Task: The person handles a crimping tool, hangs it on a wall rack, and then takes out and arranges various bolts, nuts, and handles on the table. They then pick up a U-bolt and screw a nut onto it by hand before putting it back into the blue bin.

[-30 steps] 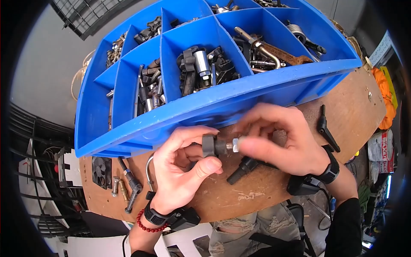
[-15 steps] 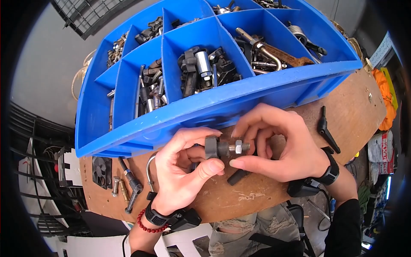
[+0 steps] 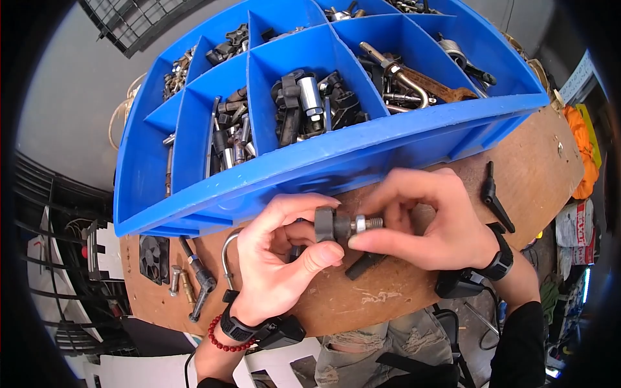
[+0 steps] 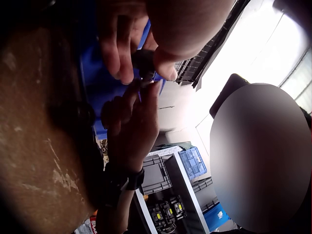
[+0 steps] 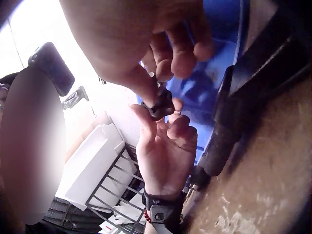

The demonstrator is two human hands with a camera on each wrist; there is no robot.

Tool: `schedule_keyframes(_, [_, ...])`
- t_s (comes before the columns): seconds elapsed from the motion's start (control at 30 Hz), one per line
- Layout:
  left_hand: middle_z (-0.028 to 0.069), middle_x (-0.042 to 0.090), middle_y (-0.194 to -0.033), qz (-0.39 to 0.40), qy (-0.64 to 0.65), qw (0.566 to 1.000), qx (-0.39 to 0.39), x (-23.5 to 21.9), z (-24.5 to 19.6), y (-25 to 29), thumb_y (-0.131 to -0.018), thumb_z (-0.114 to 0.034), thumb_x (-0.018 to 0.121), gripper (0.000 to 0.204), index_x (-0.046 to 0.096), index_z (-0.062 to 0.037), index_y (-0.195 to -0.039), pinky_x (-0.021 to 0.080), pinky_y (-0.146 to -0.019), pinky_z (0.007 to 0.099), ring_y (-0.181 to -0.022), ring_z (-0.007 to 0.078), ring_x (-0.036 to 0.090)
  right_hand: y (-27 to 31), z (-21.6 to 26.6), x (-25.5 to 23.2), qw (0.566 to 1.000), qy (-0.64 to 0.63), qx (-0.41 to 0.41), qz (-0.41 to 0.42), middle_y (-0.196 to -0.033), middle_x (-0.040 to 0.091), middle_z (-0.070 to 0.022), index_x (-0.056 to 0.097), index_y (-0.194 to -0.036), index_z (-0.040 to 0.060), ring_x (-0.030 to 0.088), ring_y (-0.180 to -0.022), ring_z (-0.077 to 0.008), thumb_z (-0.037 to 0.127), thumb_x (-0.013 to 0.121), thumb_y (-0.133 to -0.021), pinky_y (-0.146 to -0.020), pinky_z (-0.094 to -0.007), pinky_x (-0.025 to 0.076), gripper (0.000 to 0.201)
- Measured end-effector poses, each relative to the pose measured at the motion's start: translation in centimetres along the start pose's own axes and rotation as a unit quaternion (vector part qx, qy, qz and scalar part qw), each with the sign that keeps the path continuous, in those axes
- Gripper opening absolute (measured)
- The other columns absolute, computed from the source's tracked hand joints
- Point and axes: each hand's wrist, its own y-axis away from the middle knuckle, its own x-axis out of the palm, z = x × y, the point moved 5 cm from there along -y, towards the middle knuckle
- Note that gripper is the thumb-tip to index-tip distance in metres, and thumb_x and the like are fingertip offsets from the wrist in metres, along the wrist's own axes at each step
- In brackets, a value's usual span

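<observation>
My left hand holds a black star knob between thumb and fingers, its threaded stud pointing right. A silver hex nut sits partway along the stud, with thread showing beyond it. Thumb and forefinger of my right hand come in on the nut from below and above, the forefinger blurred. Seen from the left wrist, the right fingertips meet the shiny metal just under the knob. Both hands are above the wooden table, close in front of the blue bin.
A blue divided bin of loose hardware spans the back. One black clamping lever lies at right, another at left beside two bolts and a small black fan. A black rod-like part lies beneath the hands.
My right finger and thumb moved off the nut, opened, then came back around it. Both hands and the knob shifted slightly right; the left hand kept its grip.
</observation>
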Motion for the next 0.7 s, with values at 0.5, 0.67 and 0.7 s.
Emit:
schedule_keyframes(0.5, [0.0142,0.068,-0.107,0.003,-0.009,1.0,0.0,0.0,-0.1,0.0,-0.086,-0.007,0.079,0.046,0.057,0.0063,-0.124,0.057,-0.071,0.027,-0.081,0.016,0.07,0.3,-1.1,-0.3,0.995,-0.073,0.061,0.022,-0.063,0.06,0.0004,0.07,-0.095,0.0009,0.048,-0.051,-0.0008,0.015,0.077,-0.087,-0.046,-0.019,0.036,0.018])
schedule_keyframes(0.67, [0.0142,0.068,-0.107,0.0,0.005,1.0,0.0,0.0,-0.1,0.0,-0.086,-0.007,0.079,0.046,0.057,0.0061,-0.124,0.058,-0.07,0.0269,-0.082,0.0163,0.07,0.0,-0.1,-0.3,0.997,-0.077,0.028,-0.016,-0.061,0.058,0.0008,0.069,-0.09,0.0017,0.046,-0.049,-0.0004,0.011,0.079,-0.085,-0.045,-0.0195,0.034,0.015])
schedule_keyframes(0.7, [0.0142,0.069,-0.106,0.0,0.007,1.0,-0.003,0.0,-0.1,0.0,-0.086,-0.007,0.079,0.046,0.057,0.0061,-0.124,0.058,-0.07,0.0268,-0.082,0.0163,0.07,-0.1,0.1,-0.2,0.997,-0.071,0.03,-0.021,-0.06,0.057,0.0009,0.069,-0.088,0.0016,0.046,-0.049,-0.0003,0.012,0.079,-0.085,-0.045,-0.0199,0.034,0.014])
